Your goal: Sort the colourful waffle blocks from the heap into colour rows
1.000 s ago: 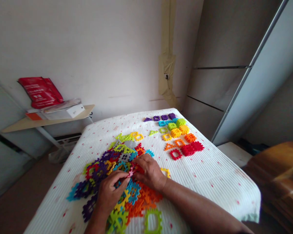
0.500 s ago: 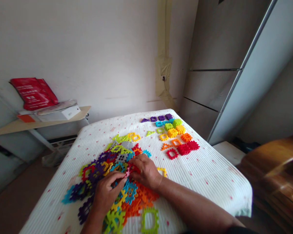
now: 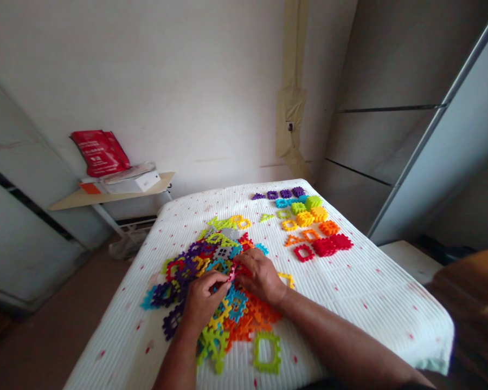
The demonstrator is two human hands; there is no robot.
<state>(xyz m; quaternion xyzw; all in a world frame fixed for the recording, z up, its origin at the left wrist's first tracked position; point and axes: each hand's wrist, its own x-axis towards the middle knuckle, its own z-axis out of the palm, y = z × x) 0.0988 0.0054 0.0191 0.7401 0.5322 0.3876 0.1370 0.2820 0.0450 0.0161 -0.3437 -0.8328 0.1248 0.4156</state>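
A heap of notched, interlocking plastic building pieces in mixed colours lies under both my hands. My left hand (image 3: 205, 300) pinches the edge of a pinkish-red notched piece (image 3: 231, 273) between thumb and fingers. Just to the right, my right hand (image 3: 262, 276) lies over the heap with its fingers bent around red pieces, which it largely covers. Around the hands are orange pieces (image 3: 252, 322), blue pieces (image 3: 236, 304), purple pieces (image 3: 173, 322) and a grey window-shaped piece (image 3: 222, 252). A lime square frame (image 3: 267, 352) lies apart at the near side.
Colour-sorted rows stand on the table's right: red stacks (image 3: 325, 246), orange (image 3: 329, 227), yellow (image 3: 305, 218), lime (image 3: 314, 202) and purple (image 3: 285, 193). A spotted white cover (image 3: 350, 303) drapes the table. A side table (image 3: 71, 201) holds a red bag (image 3: 100, 153). A grey cabinet (image 3: 374, 146) stands right.
The view has turned left, so everything sits further right in the picture. Both hands keep nearly the same place on the heap, the left still pinching the pinkish-red piece.
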